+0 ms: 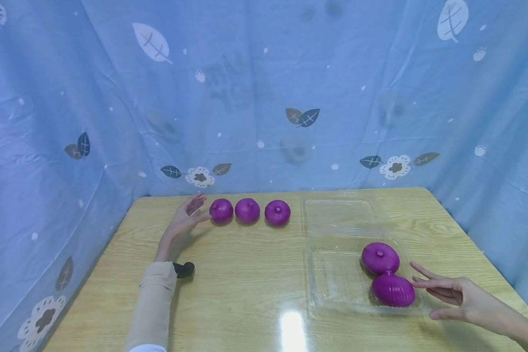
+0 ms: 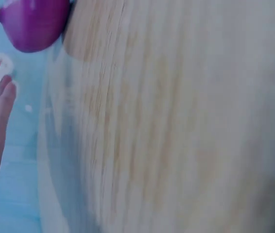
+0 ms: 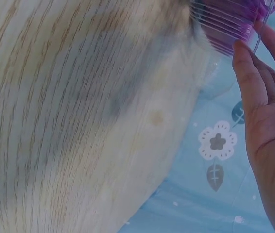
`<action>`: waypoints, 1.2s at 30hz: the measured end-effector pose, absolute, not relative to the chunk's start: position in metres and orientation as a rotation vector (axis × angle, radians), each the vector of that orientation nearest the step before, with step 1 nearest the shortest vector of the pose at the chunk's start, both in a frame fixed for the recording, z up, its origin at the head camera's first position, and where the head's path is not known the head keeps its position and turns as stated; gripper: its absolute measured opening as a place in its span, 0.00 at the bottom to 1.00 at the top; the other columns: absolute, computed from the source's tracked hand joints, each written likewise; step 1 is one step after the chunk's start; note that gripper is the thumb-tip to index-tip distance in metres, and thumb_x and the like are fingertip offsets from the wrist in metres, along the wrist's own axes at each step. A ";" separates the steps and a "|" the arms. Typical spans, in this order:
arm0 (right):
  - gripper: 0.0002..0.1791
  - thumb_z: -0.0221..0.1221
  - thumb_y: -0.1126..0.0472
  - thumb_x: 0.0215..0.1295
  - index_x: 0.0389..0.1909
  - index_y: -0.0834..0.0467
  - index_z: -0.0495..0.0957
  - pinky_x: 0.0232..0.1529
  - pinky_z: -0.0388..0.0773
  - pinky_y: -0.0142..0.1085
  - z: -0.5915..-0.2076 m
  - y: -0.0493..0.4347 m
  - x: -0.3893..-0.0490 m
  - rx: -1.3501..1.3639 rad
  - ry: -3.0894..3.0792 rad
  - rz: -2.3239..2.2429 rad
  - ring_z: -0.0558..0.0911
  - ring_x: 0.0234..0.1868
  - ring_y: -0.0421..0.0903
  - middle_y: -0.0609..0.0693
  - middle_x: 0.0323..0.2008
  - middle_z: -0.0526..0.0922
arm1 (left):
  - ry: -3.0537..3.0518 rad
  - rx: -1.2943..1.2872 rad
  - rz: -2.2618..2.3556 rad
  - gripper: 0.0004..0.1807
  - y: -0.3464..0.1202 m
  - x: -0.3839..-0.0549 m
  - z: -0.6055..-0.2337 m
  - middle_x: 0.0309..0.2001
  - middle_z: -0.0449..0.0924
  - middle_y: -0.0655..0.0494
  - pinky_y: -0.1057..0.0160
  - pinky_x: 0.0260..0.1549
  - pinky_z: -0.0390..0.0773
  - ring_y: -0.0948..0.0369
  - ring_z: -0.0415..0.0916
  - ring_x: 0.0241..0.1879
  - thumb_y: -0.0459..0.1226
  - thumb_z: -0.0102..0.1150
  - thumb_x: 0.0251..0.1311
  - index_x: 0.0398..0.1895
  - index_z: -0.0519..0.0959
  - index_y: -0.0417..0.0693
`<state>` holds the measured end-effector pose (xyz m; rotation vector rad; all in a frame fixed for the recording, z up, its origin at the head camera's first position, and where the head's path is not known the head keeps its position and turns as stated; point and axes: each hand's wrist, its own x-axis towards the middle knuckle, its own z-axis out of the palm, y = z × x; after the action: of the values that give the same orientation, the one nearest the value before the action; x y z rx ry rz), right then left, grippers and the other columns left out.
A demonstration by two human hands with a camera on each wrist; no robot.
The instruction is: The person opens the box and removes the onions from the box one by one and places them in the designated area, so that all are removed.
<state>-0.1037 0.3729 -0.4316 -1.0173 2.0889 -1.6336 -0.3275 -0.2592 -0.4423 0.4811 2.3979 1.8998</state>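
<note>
Three purple onions stand in a row at the back of the table: a left one (image 1: 221, 210), a middle one (image 1: 247, 210) and a right one (image 1: 277, 213). My left hand (image 1: 186, 219) is beside the left onion, fingers spread and thumb pointing to it, holding nothing. On the right, a clear plastic container (image 1: 330, 278) lies with its lid (image 1: 343, 211) folded back. Two more onions sit in its right side, one upright (image 1: 380, 258) and one tipped over (image 1: 393, 290). Close to the tipped onion, my right hand (image 1: 464, 299) has loosely extended fingers near the container's right wall.
The wooden table (image 1: 237, 293) ends at a blue leaf-print curtain (image 1: 255, 98) on the back and both sides. A black wrist camera (image 1: 185, 270) sticks out from the left sleeve (image 1: 151, 308). A bright light reflection shows at the table's front.
</note>
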 end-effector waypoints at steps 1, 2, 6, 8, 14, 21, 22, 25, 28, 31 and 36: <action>0.29 0.55 0.84 0.56 0.61 0.75 0.66 0.58 0.66 0.20 -0.432 0.373 -0.104 -1.019 2.087 -1.633 0.62 0.65 0.29 0.32 0.73 0.52 | 2.415 0.482 1.923 0.44 -0.259 -0.324 -0.440 0.70 0.56 0.36 0.48 0.69 0.54 0.41 0.51 0.70 0.25 0.63 0.55 0.73 0.52 0.39; 0.29 0.55 0.84 0.56 0.61 0.75 0.66 0.58 0.66 0.20 -0.432 0.373 -0.104 -1.021 2.085 -1.635 0.62 0.65 0.29 0.32 0.73 0.52 | 2.424 0.490 1.942 0.42 -0.258 -0.321 -0.438 0.69 0.57 0.35 0.48 0.69 0.55 0.41 0.52 0.69 0.25 0.62 0.56 0.73 0.52 0.38; 0.29 0.54 0.85 0.56 0.61 0.75 0.66 0.58 0.66 0.20 -0.432 0.373 -0.105 -1.030 2.074 -1.638 0.62 0.65 0.29 0.32 0.73 0.52 | 2.446 0.531 1.986 0.39 -0.249 -0.306 -0.429 0.67 0.61 0.33 0.48 0.66 0.60 0.40 0.57 0.67 0.25 0.62 0.57 0.71 0.56 0.36; 0.29 0.54 0.85 0.55 0.61 0.75 0.66 0.59 0.65 0.20 -0.432 0.373 -0.105 -1.038 2.074 -1.642 0.62 0.66 0.30 0.33 0.73 0.51 | 2.459 0.538 1.979 0.37 -0.241 -0.298 -0.426 0.66 0.63 0.34 0.47 0.65 0.62 0.42 0.61 0.66 0.27 0.63 0.57 0.70 0.59 0.37; 0.29 0.55 0.85 0.54 0.61 0.75 0.66 0.59 0.65 0.20 -0.432 0.374 -0.105 -1.056 2.072 -1.645 0.62 0.66 0.30 0.33 0.73 0.52 | 2.454 0.604 1.904 0.35 -0.214 -0.273 -0.417 0.64 0.67 0.36 0.45 0.65 0.62 0.44 0.65 0.64 0.30 0.65 0.56 0.67 0.64 0.36; 0.29 0.56 0.85 0.54 0.60 0.76 0.66 0.57 0.70 0.24 -0.433 0.374 -0.107 -1.085 2.048 -1.655 0.63 0.66 0.31 0.35 0.73 0.53 | 2.396 0.693 1.884 0.31 -0.182 -0.252 -0.403 0.63 0.68 0.35 0.52 0.59 0.71 0.40 0.66 0.62 0.28 0.64 0.56 0.65 0.67 0.34; 0.29 0.56 0.85 0.54 0.60 0.76 0.66 0.57 0.70 0.25 -0.433 0.374 -0.107 -1.087 2.047 -1.655 0.63 0.66 0.31 0.35 0.73 0.54 | 2.388 0.702 1.872 0.31 -0.177 -0.249 -0.402 0.63 0.68 0.36 0.53 0.58 0.72 0.40 0.66 0.62 0.28 0.64 0.57 0.64 0.67 0.34; 0.28 0.56 0.85 0.54 0.60 0.76 0.67 0.57 0.70 0.24 -0.432 0.374 -0.106 -1.084 2.052 -1.653 0.63 0.66 0.31 0.34 0.73 0.54 | 2.381 0.744 1.810 0.31 -0.162 -0.240 -0.400 0.63 0.69 0.38 0.57 0.56 0.75 0.42 0.68 0.61 0.29 0.64 0.57 0.65 0.67 0.34; 0.28 0.56 0.84 0.55 0.60 0.76 0.66 0.57 0.70 0.24 -0.431 0.373 -0.106 -1.089 2.056 -1.647 0.62 0.66 0.31 0.34 0.73 0.53 | 2.359 0.779 1.771 0.30 -0.146 -0.232 -0.399 0.62 0.71 0.40 0.58 0.54 0.76 0.45 0.70 0.61 0.30 0.64 0.58 0.64 0.69 0.37; 0.28 0.56 0.84 0.55 0.60 0.76 0.66 0.57 0.70 0.25 -0.431 0.373 -0.107 -1.099 2.070 -1.639 0.62 0.66 0.31 0.35 0.73 0.53 | 2.337 0.811 1.745 0.28 -0.130 -0.224 -0.397 0.62 0.72 0.44 0.60 0.52 0.78 0.48 0.71 0.60 0.31 0.64 0.58 0.63 0.70 0.40; 0.28 0.56 0.84 0.55 0.60 0.76 0.67 0.56 0.71 0.25 -0.430 0.373 -0.107 -1.103 2.074 -1.630 0.62 0.66 0.31 0.35 0.73 0.53 | 2.253 0.872 1.710 0.29 -0.104 -0.211 -0.392 0.63 0.71 0.44 0.62 0.50 0.79 0.47 0.71 0.60 0.30 0.64 0.57 0.64 0.70 0.40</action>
<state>-0.1068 0.3727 -0.4303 -1.1027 2.0739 -1.6302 -0.2107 -0.1042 -0.3923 0.8720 2.2529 1.7102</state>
